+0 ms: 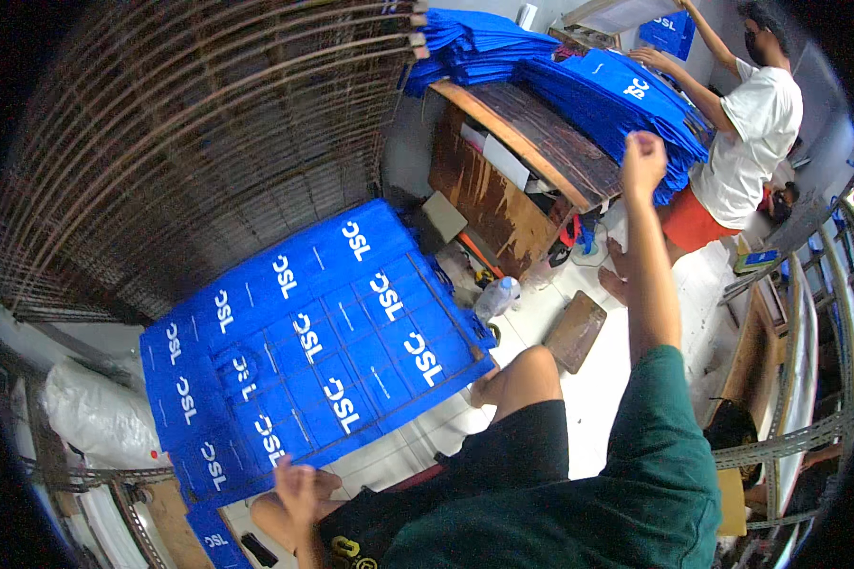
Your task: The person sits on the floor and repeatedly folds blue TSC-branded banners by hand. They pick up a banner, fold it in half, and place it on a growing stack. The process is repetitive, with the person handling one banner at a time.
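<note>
Blue fabric pieces with white print lie side by side in front of me, with thin grid lines running across them. My left hand is over their near edge, beside my knee; its fingers are smeared by motion. My right hand is raised on an outstretched arm, its fingers curled together. It overlaps a pile of blue fabric on a wooden table; whether it touches the pile, or holds anything small, I cannot tell.
Wire racks tilt up at the left. A co-worker in a white shirt stands by the table, hands at a raised frame. On the tiled floor are a plastic bottle and a brown block. Metal shelving borders the right.
</note>
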The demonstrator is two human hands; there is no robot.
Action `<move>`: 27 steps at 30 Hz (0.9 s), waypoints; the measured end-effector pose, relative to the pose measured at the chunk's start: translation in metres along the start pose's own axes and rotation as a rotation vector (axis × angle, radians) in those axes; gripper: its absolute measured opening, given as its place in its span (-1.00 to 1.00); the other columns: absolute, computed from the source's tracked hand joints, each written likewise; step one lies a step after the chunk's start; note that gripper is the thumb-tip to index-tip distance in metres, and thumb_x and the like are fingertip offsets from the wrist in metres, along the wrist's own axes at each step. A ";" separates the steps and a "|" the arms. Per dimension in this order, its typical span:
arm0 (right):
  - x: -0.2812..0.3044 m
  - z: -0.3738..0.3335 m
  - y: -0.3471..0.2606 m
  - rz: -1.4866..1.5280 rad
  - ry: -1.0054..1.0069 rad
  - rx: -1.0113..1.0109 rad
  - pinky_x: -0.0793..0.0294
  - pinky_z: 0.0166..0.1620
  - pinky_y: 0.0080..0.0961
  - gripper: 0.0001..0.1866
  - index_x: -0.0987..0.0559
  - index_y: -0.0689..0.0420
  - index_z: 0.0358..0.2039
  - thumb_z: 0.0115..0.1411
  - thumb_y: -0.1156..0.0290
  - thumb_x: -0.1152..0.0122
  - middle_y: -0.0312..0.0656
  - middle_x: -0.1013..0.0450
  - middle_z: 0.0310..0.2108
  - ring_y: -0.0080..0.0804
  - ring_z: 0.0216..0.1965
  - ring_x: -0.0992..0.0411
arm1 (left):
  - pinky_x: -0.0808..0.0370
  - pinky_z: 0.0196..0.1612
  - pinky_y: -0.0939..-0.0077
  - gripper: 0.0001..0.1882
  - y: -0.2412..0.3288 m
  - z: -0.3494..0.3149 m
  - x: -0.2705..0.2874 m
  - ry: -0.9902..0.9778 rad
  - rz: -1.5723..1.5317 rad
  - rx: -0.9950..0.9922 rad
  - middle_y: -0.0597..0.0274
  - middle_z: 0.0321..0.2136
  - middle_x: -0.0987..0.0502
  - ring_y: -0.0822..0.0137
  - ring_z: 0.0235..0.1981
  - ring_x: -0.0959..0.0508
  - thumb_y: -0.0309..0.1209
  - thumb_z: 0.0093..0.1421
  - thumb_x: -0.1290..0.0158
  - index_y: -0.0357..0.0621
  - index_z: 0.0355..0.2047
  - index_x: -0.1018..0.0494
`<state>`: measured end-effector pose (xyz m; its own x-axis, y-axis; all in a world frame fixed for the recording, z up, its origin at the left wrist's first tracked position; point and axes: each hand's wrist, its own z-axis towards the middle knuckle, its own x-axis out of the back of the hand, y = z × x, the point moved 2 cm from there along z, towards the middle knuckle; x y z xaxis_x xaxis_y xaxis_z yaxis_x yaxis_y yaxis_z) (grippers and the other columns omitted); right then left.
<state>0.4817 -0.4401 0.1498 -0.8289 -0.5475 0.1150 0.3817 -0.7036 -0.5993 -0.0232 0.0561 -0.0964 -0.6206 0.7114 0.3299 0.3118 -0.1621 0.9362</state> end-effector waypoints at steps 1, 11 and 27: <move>0.003 0.027 -0.007 -0.026 0.039 -0.010 -0.39 -0.32 -0.40 -0.72 -0.51 0.13 -0.41 -0.05 0.19 -0.20 -0.16 -0.47 -0.53 -0.32 -0.47 -0.43 | -0.37 -0.48 0.68 -0.54 -0.006 -0.009 -0.020 -0.109 -0.201 -0.044 0.30 -0.53 -0.43 0.52 -0.55 -0.42 -0.51 0.06 -0.07 -0.25 -0.02 -0.21; 0.020 0.177 0.089 -0.889 -0.291 0.073 -0.39 -0.19 -0.17 -0.80 -0.45 0.00 -0.29 0.08 0.26 0.03 -0.11 -0.45 -0.26 -0.08 -0.17 -0.40 | -0.49 -0.43 0.42 -0.44 -0.098 -0.014 -0.036 -0.285 0.710 -0.175 0.17 -0.58 -0.53 0.25 -0.50 -0.56 -0.32 -0.15 -0.22 -0.22 -0.12 -0.32; -0.026 0.207 0.185 -0.876 -0.589 0.056 -0.29 0.05 -0.31 -0.45 -0.39 -0.11 0.01 -0.10 0.39 -0.09 0.00 -0.36 -0.07 -0.10 -0.01 -0.32 | -0.47 -0.46 0.38 -0.60 -0.034 -0.030 -0.041 -0.323 0.738 -0.162 0.15 -0.62 -0.49 0.22 -0.58 -0.52 -0.45 -0.15 -0.12 -0.11 -0.21 -0.39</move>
<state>0.6588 -0.6496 0.2006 -0.5003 0.0388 0.8650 -0.2229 -0.9711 -0.0854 -0.0302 0.0116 -0.1382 -0.0512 0.5407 0.8397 0.4361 -0.7443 0.5058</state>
